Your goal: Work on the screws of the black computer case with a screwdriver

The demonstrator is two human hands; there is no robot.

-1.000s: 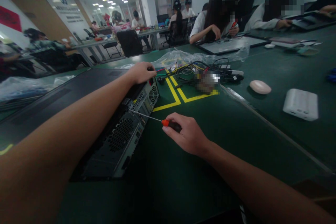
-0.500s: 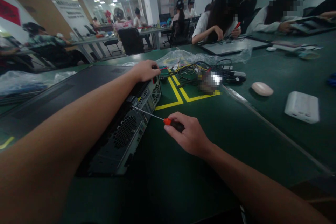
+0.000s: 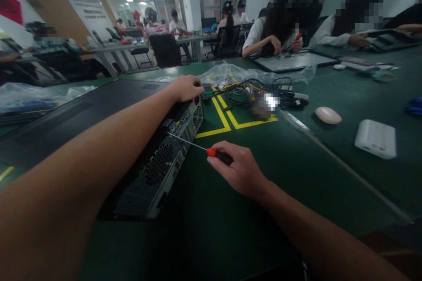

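A black desktop computer case (image 3: 99, 96) lies on its side, its metal rear panel with vent grilles turned to the right. My left hand (image 3: 186, 88) is closed over the case's far rear corner, the fingertips partly hidden behind the edge. In my right hand (image 3: 239, 164) is a screwdriver (image 3: 220, 154) with a black and red handle, fingers wrapped round it. Its thin shaft points left, and the tip meets the rear panel near the upper edge, above the honeycomb grille. My left forearm crosses over the top of the case.
Behind the case's rear lies a tangle of cables (image 3: 244, 90) with clear plastic wrap (image 3: 227, 70). To the right are a pale oval object (image 3: 328, 115) and a white box-like device (image 3: 376, 138). Yellow tape (image 3: 214, 132) marks the green table. Co-workers sit across it.
The view has tilted slightly. Both hands keep their holds, and the screwdriver tip stays at about the same spot on the rear panel.
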